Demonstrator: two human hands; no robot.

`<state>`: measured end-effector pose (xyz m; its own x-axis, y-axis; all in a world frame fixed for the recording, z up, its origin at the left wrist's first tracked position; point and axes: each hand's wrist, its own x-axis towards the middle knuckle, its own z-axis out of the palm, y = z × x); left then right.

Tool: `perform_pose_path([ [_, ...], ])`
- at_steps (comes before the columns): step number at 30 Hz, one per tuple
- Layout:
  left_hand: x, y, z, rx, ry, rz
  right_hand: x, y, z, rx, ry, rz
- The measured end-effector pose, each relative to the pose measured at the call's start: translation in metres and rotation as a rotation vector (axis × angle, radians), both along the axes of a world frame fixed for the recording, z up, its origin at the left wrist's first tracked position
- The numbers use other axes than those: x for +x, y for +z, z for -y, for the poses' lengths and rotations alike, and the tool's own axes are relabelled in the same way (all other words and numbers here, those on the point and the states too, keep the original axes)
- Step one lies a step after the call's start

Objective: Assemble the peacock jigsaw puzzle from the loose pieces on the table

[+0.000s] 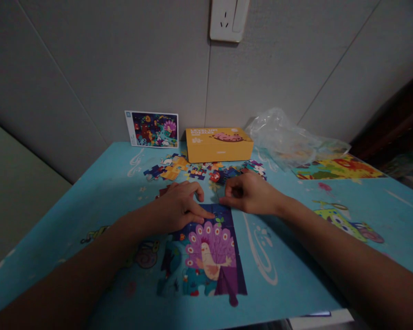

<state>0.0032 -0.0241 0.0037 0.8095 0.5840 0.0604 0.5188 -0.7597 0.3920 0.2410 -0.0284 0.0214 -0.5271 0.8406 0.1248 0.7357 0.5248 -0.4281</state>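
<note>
On the joined puzzle (209, 256), left hand (179, 206), fingers spread, near its corner, right hand (250, 192) curled, hold unclear.

The yellow box (220, 145) bears white lettering (203, 131) at its upper left, in two lines: "LEVEL UP!" over "PUZZLES". Smaller print (196, 140) beneath and a white mark (221, 152) lower down are too fine to read. The card (154, 129) carries a blue corner label (128, 114), illegible at this size.
</note>
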Motion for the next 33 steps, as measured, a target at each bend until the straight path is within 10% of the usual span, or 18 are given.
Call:
perform_pose_path([
  [6, -0.002, -0.001, 0.0, 0.025, -0.013, 0.013, 0.0, -0.008, 0.003, 0.074, 0.067, -0.447],
  [11, 0.0, -0.001, 0.0, 0.033, -0.001, 0.006, -0.003, -0.016, 0.001, -0.155, 0.313, -0.127],
  [33, 0.008, 0.014, 0.04, -0.043, -0.213, 0.016, 0.001, -0.012, 0.0, -0.202, 0.253, -0.097],
])
